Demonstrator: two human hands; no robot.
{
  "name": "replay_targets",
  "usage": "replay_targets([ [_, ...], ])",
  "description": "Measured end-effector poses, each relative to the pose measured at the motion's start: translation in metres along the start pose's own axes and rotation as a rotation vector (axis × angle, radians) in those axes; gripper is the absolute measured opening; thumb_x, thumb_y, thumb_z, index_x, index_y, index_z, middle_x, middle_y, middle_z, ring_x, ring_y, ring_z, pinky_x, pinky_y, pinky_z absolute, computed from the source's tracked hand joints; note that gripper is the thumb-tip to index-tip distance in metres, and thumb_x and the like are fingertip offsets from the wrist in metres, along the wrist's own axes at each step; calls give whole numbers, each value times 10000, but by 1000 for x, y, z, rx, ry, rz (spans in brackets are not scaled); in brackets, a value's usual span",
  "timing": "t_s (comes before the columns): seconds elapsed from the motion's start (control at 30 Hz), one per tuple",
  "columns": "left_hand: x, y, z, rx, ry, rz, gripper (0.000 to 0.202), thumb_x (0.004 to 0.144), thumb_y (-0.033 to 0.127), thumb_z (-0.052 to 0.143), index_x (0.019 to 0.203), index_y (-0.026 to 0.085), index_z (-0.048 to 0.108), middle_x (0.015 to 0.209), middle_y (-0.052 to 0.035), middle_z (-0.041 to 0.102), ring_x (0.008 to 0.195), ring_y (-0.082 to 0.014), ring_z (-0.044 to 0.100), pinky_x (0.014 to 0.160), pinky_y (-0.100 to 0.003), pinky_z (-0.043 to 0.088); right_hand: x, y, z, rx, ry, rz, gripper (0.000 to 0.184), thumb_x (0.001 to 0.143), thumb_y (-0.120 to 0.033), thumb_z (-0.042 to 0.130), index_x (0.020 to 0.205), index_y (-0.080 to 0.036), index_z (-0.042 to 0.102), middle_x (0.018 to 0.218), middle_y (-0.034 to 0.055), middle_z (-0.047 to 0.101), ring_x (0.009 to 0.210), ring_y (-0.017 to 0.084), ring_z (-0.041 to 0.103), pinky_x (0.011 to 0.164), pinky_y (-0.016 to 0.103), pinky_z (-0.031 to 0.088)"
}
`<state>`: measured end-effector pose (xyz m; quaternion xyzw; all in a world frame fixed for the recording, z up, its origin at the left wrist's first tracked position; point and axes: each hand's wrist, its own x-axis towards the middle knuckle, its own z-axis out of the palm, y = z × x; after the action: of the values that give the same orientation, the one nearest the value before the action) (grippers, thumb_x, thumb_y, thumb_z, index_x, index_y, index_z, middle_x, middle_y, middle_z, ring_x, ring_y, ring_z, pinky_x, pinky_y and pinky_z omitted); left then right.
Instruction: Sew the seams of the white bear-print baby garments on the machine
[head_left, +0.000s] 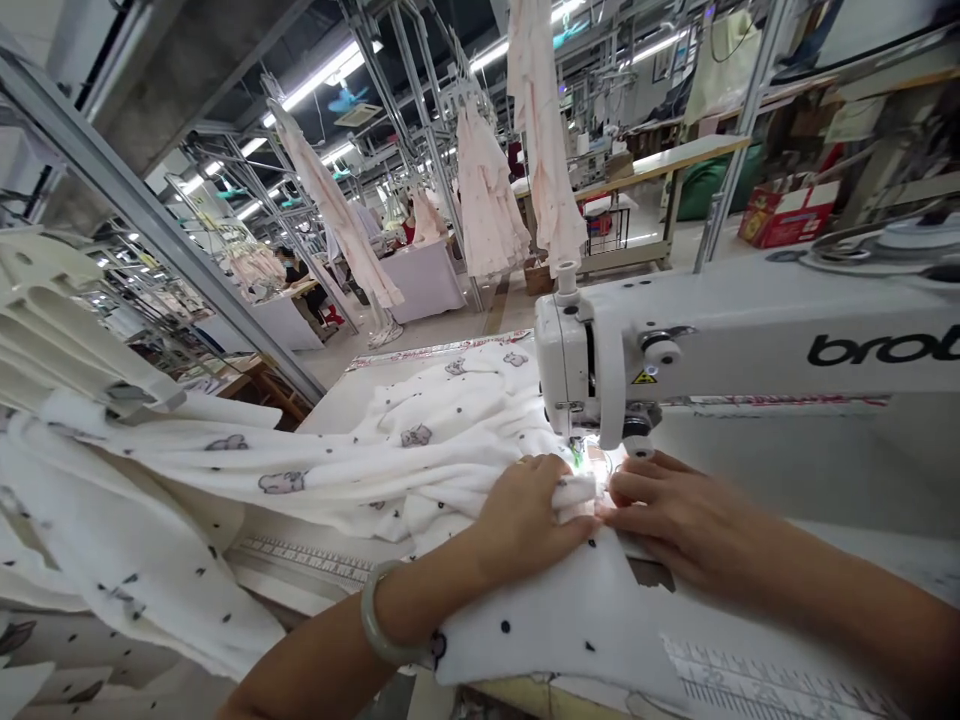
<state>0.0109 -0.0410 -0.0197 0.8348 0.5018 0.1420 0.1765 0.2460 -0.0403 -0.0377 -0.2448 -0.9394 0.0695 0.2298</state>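
White printed fabric (420, 450) with small dark dots and grey animal shapes lies across the sewing table and trails off to the left. My left hand (529, 515) rests on it with fingers curled, pinching a folded edge just before the needle. My right hand (667, 510) lies flat on the cloth to the right of the fold, fingertips pressed together at the seam. Both hands sit directly under the head of a white sewing machine (720, 340), whose lit needle area (581, 455) is just beyond my fingertips. A pale bangle (375, 620) circles my left wrist.
A printed ruler strip (750, 680) runs along the table's near edge. Pale pink garments (487, 200) hang from overhead rails behind. Metal posts (172, 250), work tables and a red box (787, 215) stand farther back. A seated person (296, 275) works at the far left.
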Motion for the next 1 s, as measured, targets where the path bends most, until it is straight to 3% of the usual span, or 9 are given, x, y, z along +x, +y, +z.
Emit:
replay_targets([
  [0.17, -3, -8, 3, 152, 16, 155, 265, 854, 114, 649, 1108, 189, 629, 1073, -75, 692, 1057, -263, 650, 962, -399, 511, -2, 0, -2, 85, -51, 40, 304, 1088, -166, 430, 971, -237, 701, 875, 26, 633, 878, 232, 580, 888, 403, 421],
  [0.33, -9, -15, 2, 426, 90, 483, 185, 965, 154, 581, 1126, 186, 667, 961, -66, 669, 922, -238, 629, 866, -381, 476, -2, 1, 0, 97, -56, 46, 295, 1081, -163, 441, 960, -238, 700, 885, 34, 643, 888, 237, 586, 900, 405, 430],
  [0.4, -10, -17, 2, 554, 141, 611, 181, 1011, 143, 526, 1115, 161, 673, 893, -61, 651, 841, -222, 601, 825, -377, 450, -3, 2, 0, 104, -80, 56, 308, 1084, -166, 429, 933, -233, 689, 890, 36, 643, 885, 238, 585, 908, 420, 424],
  [0.53, -10, -17, 4, 666, 336, 776, 188, 999, 41, 521, 905, 138, 651, 844, -50, 614, 756, -184, 540, 775, -351, 396, -4, 3, 1, 122, -126, 68, 319, 1099, -196, 406, 970, -221, 697, 897, 37, 641, 864, 234, 578, 918, 445, 410],
  [0.63, -9, -15, 5, 684, 410, 812, 198, 980, 4, 536, 861, 134, 628, 827, -37, 596, 736, -173, 515, 764, -332, 389, -4, 3, 2, 117, -136, 72, 343, 1107, -213, 382, 954, -214, 688, 894, 39, 641, 851, 231, 570, 919, 453, 404],
  [0.83, -10, -10, 4, 666, 500, 767, 168, 1009, 35, 518, 976, 94, 671, 790, -32, 599, 709, -183, 524, 711, -329, 404, -3, 1, 0, 122, -130, 72, 346, 1101, -194, 384, 981, -214, 708, 898, 46, 660, 862, 239, 592, 928, 457, 408],
  [1.0, -10, -11, 3, 682, 420, 764, 179, 1028, 46, 507, 1036, 97, 678, 812, -33, 626, 746, -177, 575, 769, -335, 447, -2, 0, -3, 126, -105, 74, 314, 1081, -177, 414, 946, -219, 695, 895, 43, 668, 868, 236, 615, 943, 452, 418],
])
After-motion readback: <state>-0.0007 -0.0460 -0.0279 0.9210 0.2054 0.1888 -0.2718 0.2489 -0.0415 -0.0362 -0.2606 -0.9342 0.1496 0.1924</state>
